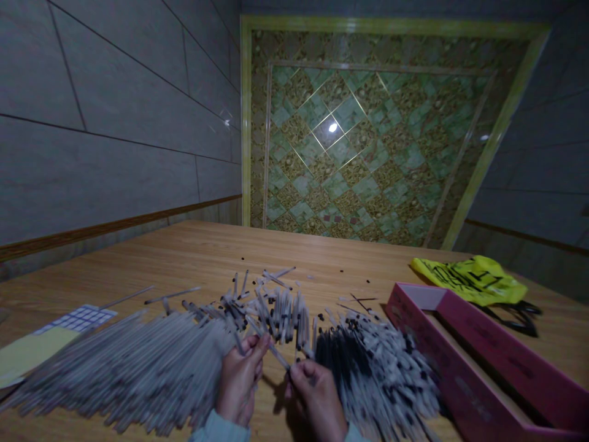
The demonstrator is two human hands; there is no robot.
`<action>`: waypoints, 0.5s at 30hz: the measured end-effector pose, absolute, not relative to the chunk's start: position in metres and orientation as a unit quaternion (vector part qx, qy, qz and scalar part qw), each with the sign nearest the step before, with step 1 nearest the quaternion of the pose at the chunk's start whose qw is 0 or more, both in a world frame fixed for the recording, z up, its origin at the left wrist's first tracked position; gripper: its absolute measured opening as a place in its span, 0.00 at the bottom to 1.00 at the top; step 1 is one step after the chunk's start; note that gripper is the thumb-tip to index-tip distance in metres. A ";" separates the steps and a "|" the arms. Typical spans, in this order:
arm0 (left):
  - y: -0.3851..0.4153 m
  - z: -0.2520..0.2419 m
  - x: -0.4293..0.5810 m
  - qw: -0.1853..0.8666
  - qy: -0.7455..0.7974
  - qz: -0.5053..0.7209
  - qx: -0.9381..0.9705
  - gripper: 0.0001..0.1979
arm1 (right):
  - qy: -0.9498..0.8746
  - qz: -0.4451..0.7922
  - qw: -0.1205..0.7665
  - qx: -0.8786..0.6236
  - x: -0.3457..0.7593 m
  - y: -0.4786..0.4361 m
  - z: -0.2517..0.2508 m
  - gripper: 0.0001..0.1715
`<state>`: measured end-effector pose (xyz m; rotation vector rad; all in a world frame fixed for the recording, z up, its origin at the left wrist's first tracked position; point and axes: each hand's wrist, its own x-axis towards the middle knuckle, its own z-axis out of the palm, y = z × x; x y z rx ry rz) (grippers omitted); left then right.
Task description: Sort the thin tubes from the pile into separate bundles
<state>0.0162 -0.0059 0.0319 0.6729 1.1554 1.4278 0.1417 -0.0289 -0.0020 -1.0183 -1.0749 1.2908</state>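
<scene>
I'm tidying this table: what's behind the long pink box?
Behind the pink box lies a yellow plastic bag with black markings, black strap-like loops at its edge. The box's far side hides the table directly behind; anything under the bag is covered.

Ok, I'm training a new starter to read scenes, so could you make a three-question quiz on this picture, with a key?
1. True or false: the yellow bag lies beyond the pink box.
2. Which lies to the left of the left hand: (a) pink box, (b) checked sheet, (c) yellow bag?
3. What runs between the left hand and the right hand?

Key: 1. True. 2. b. 3. A thin pale stick.
</scene>
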 end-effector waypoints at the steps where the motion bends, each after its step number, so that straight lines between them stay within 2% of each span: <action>1: -0.006 0.032 0.017 0.560 0.490 0.604 0.285 0.26 | -0.461 0.524 0.566 -0.439 0.142 -0.029 -0.001 0.24; 4: -0.006 0.034 0.017 0.564 0.489 0.602 0.283 0.26 | -0.466 0.486 0.592 -0.442 0.143 -0.029 0.002 0.22; 9: -0.005 0.033 0.016 0.571 0.475 0.610 0.277 0.25 | -0.461 0.562 0.528 -0.440 0.142 -0.029 0.003 0.31; 13: -0.002 0.028 0.015 0.569 0.469 0.618 0.273 0.24 | -0.484 0.454 0.578 -0.474 0.144 -0.031 0.008 0.19; 15: 0.000 0.025 0.014 0.566 0.463 0.629 0.264 0.24 | -0.476 0.440 0.592 -0.479 0.145 -0.031 0.011 0.15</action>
